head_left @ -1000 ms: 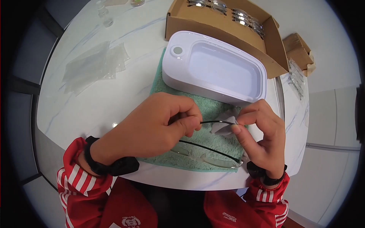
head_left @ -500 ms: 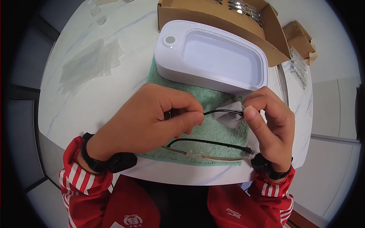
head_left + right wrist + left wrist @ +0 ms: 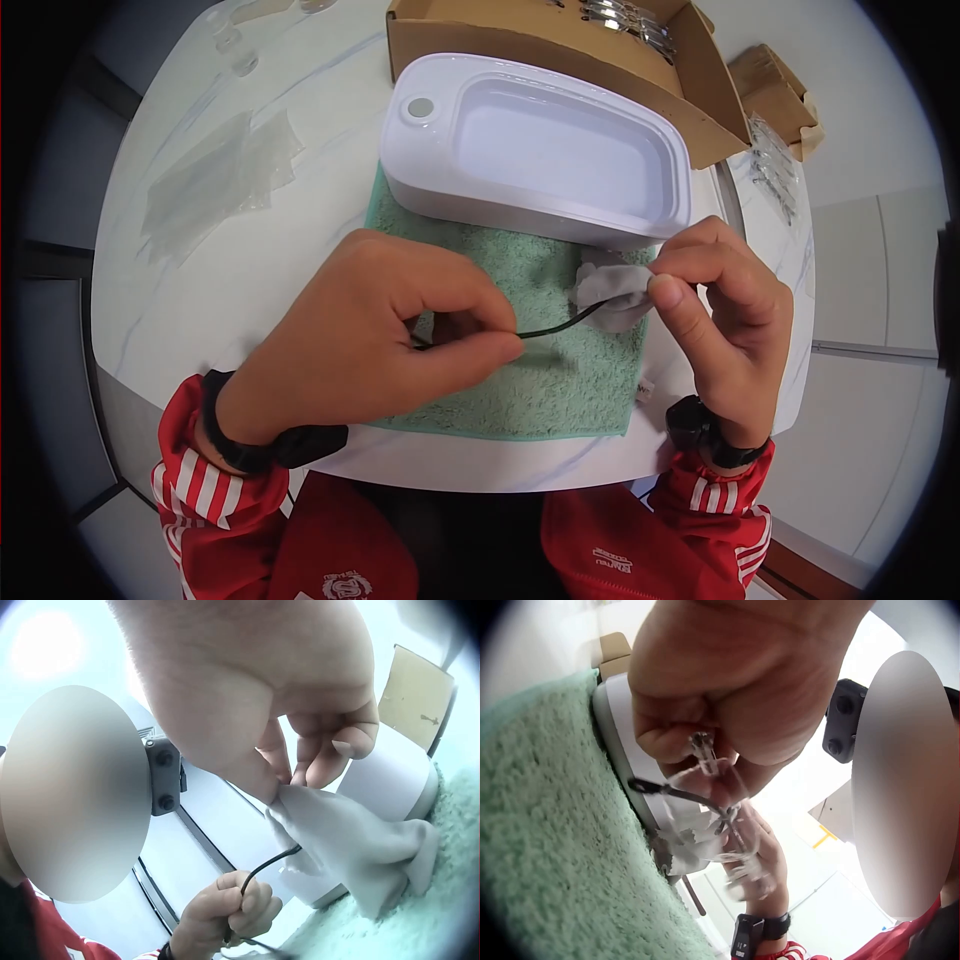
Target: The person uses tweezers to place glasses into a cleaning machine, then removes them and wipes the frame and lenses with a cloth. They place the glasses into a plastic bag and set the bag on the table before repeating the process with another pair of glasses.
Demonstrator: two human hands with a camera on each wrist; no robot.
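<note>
My left hand (image 3: 400,325) grips a pair of eyeglasses by a thin black temple arm (image 3: 555,329). In the left wrist view the clear frame (image 3: 709,761) hangs below that hand, partly blurred; from the head view most of it is hidden behind the hand. A grey cleaning cloth (image 3: 617,300) is pinched between the thumb and fingers of my right hand (image 3: 735,320). The temple's tip runs in behind a fold of the cloth (image 3: 352,840), as the right wrist view shows. Both hands are over a green towel (image 3: 540,390).
A white oblong tub (image 3: 490,205) with a grey button and clear liquid stands on the towel's far part. Behind it is a cardboard box (image 3: 570,85) holding several eyeglasses. Clear plastic sleeves (image 3: 215,185) and a small bottle (image 3: 235,50) lie left; wrapped glasses (image 3: 772,170) lie right.
The right hand and cloth have shifted off the temple's tip, and the temple now slopes up to the right. The clear frame has swung out of sight beneath the left hand.
</note>
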